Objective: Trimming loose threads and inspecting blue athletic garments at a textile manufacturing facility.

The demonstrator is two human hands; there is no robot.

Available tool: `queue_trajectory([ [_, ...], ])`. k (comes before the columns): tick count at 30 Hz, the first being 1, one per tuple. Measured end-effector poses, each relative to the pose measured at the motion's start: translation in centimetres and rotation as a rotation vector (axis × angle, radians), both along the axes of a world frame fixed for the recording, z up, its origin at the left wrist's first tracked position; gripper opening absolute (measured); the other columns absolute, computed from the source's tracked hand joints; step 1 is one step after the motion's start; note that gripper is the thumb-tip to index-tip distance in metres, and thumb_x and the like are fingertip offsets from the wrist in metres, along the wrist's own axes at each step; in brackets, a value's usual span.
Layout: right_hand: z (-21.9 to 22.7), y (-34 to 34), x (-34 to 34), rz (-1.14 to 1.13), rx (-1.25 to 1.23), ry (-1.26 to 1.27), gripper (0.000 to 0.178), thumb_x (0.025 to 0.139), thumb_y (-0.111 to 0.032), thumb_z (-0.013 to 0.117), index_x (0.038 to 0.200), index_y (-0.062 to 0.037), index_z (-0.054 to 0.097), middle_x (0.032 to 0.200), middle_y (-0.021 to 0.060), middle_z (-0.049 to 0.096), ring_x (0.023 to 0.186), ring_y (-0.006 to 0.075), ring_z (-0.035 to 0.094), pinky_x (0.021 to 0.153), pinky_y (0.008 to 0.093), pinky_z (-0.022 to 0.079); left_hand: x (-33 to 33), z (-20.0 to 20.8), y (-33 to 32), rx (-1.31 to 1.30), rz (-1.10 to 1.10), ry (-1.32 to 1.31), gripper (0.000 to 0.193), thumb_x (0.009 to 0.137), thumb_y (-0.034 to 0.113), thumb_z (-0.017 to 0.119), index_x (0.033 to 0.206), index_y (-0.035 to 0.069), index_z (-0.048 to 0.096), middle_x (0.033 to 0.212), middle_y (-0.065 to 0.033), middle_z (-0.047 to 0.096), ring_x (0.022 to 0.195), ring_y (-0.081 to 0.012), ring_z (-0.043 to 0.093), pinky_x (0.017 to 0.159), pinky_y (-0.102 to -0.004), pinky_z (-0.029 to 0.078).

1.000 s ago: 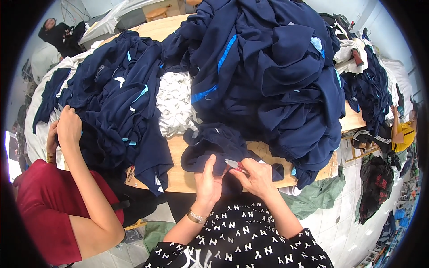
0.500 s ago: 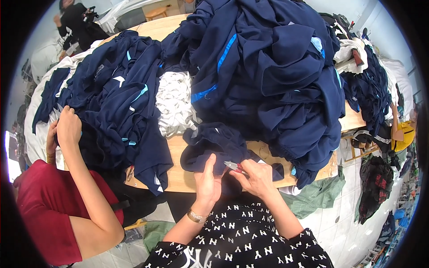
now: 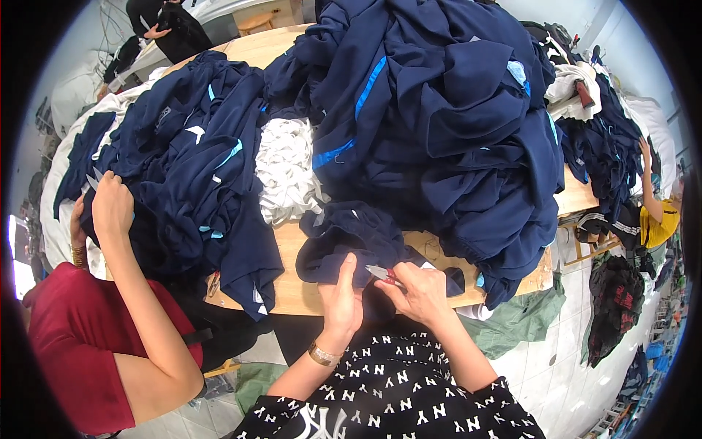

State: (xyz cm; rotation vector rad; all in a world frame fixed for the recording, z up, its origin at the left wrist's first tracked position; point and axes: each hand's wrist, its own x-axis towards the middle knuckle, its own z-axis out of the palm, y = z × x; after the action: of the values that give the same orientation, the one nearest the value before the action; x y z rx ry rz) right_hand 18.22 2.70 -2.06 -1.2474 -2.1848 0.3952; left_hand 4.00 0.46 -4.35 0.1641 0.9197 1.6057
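Observation:
My left hand [image 3: 341,300] grips the near edge of a navy garment [image 3: 351,227], thumb up on the cloth and the other fingers hidden behind it. The garment lies at the front of the wooden table [image 3: 296,293]. In my right hand [image 3: 420,289] are small thread snips [image 3: 384,275] with red on the handle, fingers wrapped round them. The snips' tips point left, close to the cloth beside my left thumb. A heap of white strips [image 3: 285,172] sits just beyond the garment.
A large pile of navy garments [image 3: 453,132] rises behind my hands, and another navy pile [image 3: 197,154] lies at left. A co-worker in a red top [image 3: 110,351] holds pointed snips at far left. Green cloth [image 3: 519,314] lies on the floor at right.
My hands and the snips stay almost in place. The dark-clothed person at the back left has moved right. At far right, the person in yellow has raised an arm.

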Motion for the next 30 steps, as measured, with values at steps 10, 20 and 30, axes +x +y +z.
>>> queue_trajectory([
  [10, -0.2, 0.3, 0.1, -0.032, 0.027, 0.02, 0.033, 0.074, -0.03, 0.071, 0.065, -0.0076, 0.048, 0.053, 0.0072, 0.049, 0.045, 0.0249, 0.051, 0.043, 0.0329, 0.038, 0.2, 0.4, 0.0, -0.002, 0.008, 0.031, 0.015, 0.089, 0.005, 0.056, 0.104, 0.006, 0.054, 0.1, -0.002, 0.056, 0.09, -0.0111, 0.056, 0.076, -0.0269, 0.05],
  [20, -0.1, 0.6, 0.1, -0.015, 0.018, 0.038, 0.03, 0.074, -0.027, 0.071, 0.067, -0.0064, 0.05, 0.056, 0.0079, 0.052, 0.048, 0.0266, 0.053, 0.045, 0.0333, 0.04, 0.1, 0.2, 0.3, 0.031, 0.009, 0.076, 0.009, 0.09, 0.007, 0.055, 0.099, 0.005, 0.055, 0.099, -0.0026, 0.057, 0.089, -0.0121, 0.057, 0.076, -0.0295, 0.052],
  [30, -0.2, -0.6, -2.6, -0.055, -0.396, 0.61, 0.023, 0.074, -0.006, 0.072, 0.092, -0.003, 0.057, 0.071, -0.0009, 0.059, 0.061, 0.003, 0.05, 0.054, 0.0185, 0.042, -0.2, 1.5, 0.6, -0.066, -0.026, -0.088, 0.021, 0.093, 0.027, 0.051, 0.093, 0.006, 0.056, 0.087, -0.0035, 0.062, 0.08, -0.0153, 0.063, 0.069, -0.03, 0.054],
])
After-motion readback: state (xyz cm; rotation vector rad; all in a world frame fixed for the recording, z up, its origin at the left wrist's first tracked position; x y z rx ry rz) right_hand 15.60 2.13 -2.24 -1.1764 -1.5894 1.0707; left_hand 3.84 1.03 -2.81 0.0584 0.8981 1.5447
